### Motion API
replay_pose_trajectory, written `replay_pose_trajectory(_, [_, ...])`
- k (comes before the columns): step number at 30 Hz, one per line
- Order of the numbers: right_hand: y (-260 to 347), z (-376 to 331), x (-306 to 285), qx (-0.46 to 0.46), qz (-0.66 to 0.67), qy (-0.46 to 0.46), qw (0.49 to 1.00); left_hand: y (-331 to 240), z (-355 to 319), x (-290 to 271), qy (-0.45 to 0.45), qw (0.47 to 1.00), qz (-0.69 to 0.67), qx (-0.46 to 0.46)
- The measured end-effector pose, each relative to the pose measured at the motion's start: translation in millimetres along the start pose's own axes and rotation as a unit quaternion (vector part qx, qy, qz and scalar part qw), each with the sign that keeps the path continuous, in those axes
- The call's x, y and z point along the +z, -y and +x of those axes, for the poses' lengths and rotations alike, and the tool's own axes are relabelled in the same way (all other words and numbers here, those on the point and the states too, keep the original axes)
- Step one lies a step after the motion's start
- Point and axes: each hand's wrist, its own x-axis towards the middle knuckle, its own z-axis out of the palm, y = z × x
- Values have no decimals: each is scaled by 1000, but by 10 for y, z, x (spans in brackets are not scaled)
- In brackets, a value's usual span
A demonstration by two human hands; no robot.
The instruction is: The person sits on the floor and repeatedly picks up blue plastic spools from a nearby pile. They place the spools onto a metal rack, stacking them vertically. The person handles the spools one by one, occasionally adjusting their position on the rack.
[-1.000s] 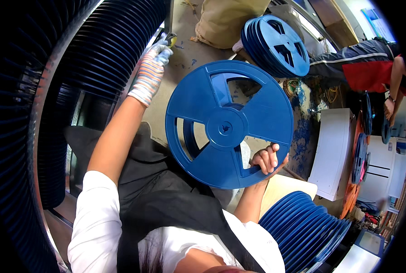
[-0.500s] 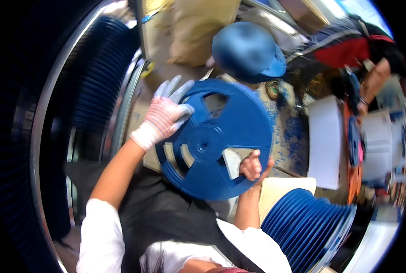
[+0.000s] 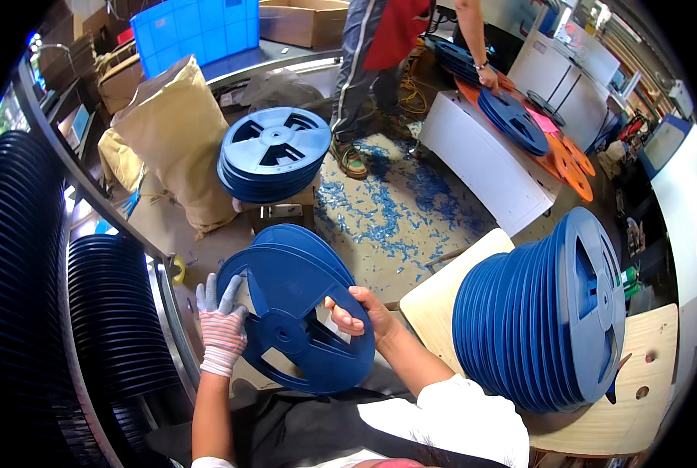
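Workshop floor [image 3: 411, 203], concrete, littered with blue plastic chips in the middle of the view. At far left, long curved racks of dark blue discs [image 3: 21, 257] stand on edge, filling that whole side. At right, a row of blue reels [image 3: 544, 312] stands on edge on a pale wooden tabletop [image 3: 645, 390], packed side against side. Behind, a white cabinet [image 3: 489, 164] carries orange discs and more blue reels, with another person [image 3: 380, 47] standing just beside it, one hand on the stack there. A tan paper sack [image 3: 177, 132] leans at upper left, with a blue crate [image 3: 184, 31] beyond it. Near the sack, a flat stack of blue reels [image 3: 274, 152] lies on a low stand. Centre foreground: a blue reel flange [image 3: 294, 316], tilted, held above the lap between both hands. Left hand [image 3: 222, 327], in a white knit glove with grey fingertips, presses flat against the flange's left rim, fingers straight and spread; this grip is not closed. Right hand [image 3: 360, 316], bare, grip clamped on the flange, thumb hooked through a spoke opening, fingers behind the rim.
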Motion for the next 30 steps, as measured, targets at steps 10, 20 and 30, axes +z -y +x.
replay_pose_trajectory(10, [14, 16, 59, -65, -49, -31, 996, 202, -208, 383, -280, 768, -469, -333])
replay_pose_trajectory(20, [21, 199, 397, -161, -218, -68, 960, 106, -648, 525, -33, 652, -644, -400])
replay_pose_trajectory(30, [-686, 304, 747, -18, -663, 107, 741, -316, -773, 1037, -74, 378, -883, -267])
